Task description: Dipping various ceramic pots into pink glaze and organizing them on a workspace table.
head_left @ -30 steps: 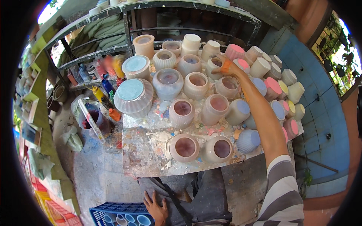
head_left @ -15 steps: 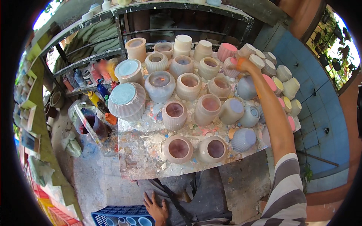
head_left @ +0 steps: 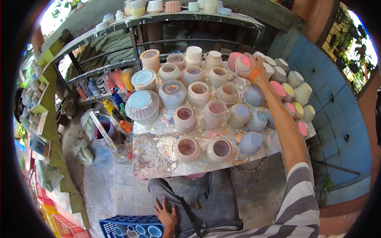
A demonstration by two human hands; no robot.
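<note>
My right hand (head_left: 257,70) reaches over the far right of the table, its fingers round a ribbed pot (head_left: 243,66) with a pink base. That pot lies tilted, close against another pink-based pot (head_left: 234,60). Several pale pots (head_left: 269,63) lie just right of the hand, and a grey-blue rounded pot (head_left: 255,95) stands nearer, beside my forearm. My left hand (head_left: 166,214) rests on my thigh with its fingers spread, holding nothing. Next to it on the floor is a blue basket (head_left: 104,227) with several pale blue cups.
Rows of plaster-like moulds (head_left: 198,93) fill the paint-spattered table (head_left: 158,168). Left of it stand paint bottles (head_left: 108,106) and a bucket (head_left: 104,137) with a stick across it. A metal shelf (head_left: 166,20) runs behind; a blue tiled wall (head_left: 337,119) bounds the right.
My right hand has closed round the ribbed pot and turned it, so its pink base now faces me. The view has shifted slightly. My left hand stays on my thigh.
</note>
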